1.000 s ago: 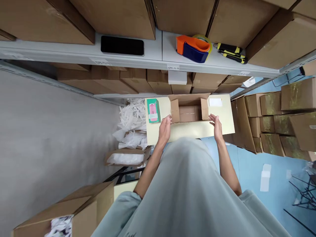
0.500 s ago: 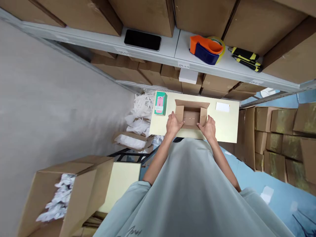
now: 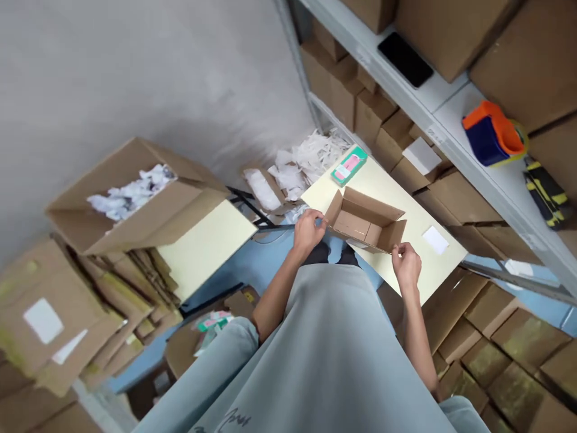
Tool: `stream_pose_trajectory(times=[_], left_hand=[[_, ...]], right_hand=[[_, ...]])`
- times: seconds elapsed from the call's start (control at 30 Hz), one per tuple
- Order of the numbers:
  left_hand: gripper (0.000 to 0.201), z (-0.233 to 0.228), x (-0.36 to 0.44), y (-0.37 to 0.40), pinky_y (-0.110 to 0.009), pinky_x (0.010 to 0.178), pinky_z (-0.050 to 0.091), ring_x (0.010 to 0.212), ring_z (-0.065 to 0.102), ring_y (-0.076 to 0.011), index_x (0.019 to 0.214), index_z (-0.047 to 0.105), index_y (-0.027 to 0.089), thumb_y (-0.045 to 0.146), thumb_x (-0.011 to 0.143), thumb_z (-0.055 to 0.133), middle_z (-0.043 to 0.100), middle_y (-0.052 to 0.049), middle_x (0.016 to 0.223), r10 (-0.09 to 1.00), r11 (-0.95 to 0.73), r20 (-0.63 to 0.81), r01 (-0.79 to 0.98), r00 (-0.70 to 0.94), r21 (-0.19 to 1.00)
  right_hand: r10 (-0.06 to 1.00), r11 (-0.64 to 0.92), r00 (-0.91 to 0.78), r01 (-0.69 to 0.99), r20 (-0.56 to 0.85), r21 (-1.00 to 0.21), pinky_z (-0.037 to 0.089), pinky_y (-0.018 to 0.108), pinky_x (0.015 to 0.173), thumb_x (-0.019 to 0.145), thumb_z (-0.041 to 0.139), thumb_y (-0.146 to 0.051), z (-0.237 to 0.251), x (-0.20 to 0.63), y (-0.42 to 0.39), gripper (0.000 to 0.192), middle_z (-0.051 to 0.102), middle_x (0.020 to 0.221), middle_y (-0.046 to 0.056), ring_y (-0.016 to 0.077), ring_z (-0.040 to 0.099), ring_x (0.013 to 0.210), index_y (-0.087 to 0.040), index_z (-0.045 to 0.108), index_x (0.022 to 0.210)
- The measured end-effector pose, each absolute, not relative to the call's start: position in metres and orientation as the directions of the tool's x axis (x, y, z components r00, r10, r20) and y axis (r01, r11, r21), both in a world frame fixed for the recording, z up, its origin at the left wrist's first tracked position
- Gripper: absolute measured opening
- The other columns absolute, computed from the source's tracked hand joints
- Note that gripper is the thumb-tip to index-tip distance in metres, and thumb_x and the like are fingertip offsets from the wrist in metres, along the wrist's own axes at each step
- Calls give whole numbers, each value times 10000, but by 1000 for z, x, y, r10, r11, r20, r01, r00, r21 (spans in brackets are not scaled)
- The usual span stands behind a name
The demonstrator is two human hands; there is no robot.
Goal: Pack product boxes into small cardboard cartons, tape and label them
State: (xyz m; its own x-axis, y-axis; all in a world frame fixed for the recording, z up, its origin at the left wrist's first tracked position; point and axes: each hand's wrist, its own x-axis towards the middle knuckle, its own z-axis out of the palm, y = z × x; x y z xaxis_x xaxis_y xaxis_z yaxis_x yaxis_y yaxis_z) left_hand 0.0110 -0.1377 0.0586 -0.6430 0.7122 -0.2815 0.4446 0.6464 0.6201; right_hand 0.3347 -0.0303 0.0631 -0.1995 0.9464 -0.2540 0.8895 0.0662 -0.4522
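Note:
A small brown cardboard box (image 3: 370,205) stands open-topped on the pale yellow table (image 3: 383,177), its interior bare and its flaps raised. My left hand (image 3: 309,231) pinches the left end of the box near its front corner. At the right end, my right hand (image 3: 407,264) has its fingers closed on the edge of the flap. Beyond the box, near the table's far left corner, lies a green package with a pink front (image 3: 348,165). A white paper slip (image 3: 435,240) is on the table to the right.
A shelf at the upper right holds a black phone (image 3: 405,59), an orange and blue tape dispenser (image 3: 489,133) and black-yellow cutters (image 3: 547,191). At left, a large carton (image 3: 148,219) contains crumpled white paper. Flattened cardboard (image 3: 67,307) leans below it. Stacked cartons (image 3: 509,355) stand lower right.
The view has swung left, so table and shelf now appear slanted. My hands have shifted from the box's front side flaps to its two ends, and the side flaps stand more upright.

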Motion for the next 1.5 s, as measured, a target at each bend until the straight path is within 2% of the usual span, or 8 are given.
stream_pose_trajectory(times=[0.17,0.37,0.53,0.67,0.77,1.03,1.27,1.5], left_hand=[[35,72,-12,-216,-370,1025,621,1105,756,-258,961,730,236,232,966,696,788,-91,1220,554,661,-236,249,-798,708],[61,79,-48,-342,-361,983,638,1008,769,-235,940,725,229,272,967,691,784,-73,1117,310,614,-227,12,-923,789],[57,77,-73,-460,-343,935,623,960,794,-220,917,709,242,286,952,717,811,-37,1054,79,546,-251,-169,-965,821],[62,72,-95,-543,-318,887,597,940,794,-211,900,698,240,273,943,728,808,-25,1001,-104,507,-201,-226,-974,832],[62,70,-110,-586,-308,860,584,926,788,-206,895,693,236,253,945,726,806,-27,994,-192,477,-178,-251,-965,842],[137,59,-146,-624,-300,833,550,842,749,-192,837,645,237,258,958,707,798,-11,892,-285,385,-183,-287,-941,877],[113,34,-188,-624,-307,876,557,873,765,-209,866,680,236,327,928,708,811,-27,891,-265,404,-267,-358,-927,842],[141,12,-215,-635,-357,953,631,950,805,-244,914,756,221,360,892,745,857,-57,986,-241,399,-392,-459,-888,794]], right_hand=[[856,330,-471,816,-213,-475,494,405,788,1031,429,-583,85,264,-27,402,826,967,153,326,750,865,-268,662,942],[693,593,-712,652,-113,-473,506,410,812,1066,418,-616,99,155,-70,437,804,962,140,314,739,865,-264,648,948],[540,735,-839,506,-61,-452,502,387,784,1083,411,-613,93,51,-150,450,786,926,125,286,711,824,-251,656,975],[421,813,-907,389,-23,-433,509,386,807,1067,452,-537,84,-22,-224,370,769,907,118,282,699,822,-236,650,981],[366,839,-931,331,-2,-431,518,398,843,1052,473,-499,79,-61,-268,323,767,925,132,294,705,852,-234,641,978],[282,871,-959,265,-20,-413,518,390,835,1049,488,-460,71,-120,-313,273,749,913,125,293,700,864,-235,629,989],[259,861,-964,260,-62,-438,529,381,846,1088,446,-462,58,-158,-307,322,772,982,142,288,716,903,-219,653,1046],[230,816,-948,311,-219,-487,539,385,826,1103,467,-596,50,-178,-294,470,820,1032,156,283,744,847,-194,709,1099]])
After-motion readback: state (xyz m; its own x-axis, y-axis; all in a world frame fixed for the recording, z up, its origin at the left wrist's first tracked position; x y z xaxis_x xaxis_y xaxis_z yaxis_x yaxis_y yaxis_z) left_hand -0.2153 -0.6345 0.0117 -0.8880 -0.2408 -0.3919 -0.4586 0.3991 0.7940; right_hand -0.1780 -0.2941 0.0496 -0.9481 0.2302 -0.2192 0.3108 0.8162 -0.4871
